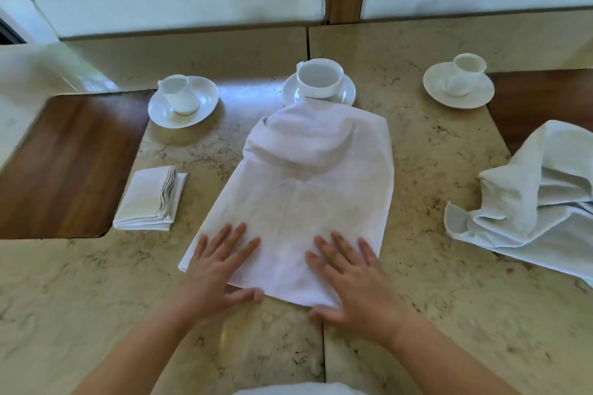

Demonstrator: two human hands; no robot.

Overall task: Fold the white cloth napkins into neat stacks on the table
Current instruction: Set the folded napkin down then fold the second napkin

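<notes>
A white cloth napkin [308,189] lies spread lengthwise on the marble table [417,282], its far end rumpled against the middle cup's saucer. My left hand [221,269] rests flat on the napkin's near left corner, fingers spread. My right hand [349,279] lies flat on the near right part, fingers apart. Neither hand holds the cloth. A small stack of folded napkins [149,200] sits to the left. A heap of unfolded white napkins [539,202] lies at the right.
Three white cups on saucers stand along the far side: left [183,99], middle [319,82], right [460,82]. Dark wooden surfaces [67,163] flank the table left and right [545,96]. A seam runs down the marble near me.
</notes>
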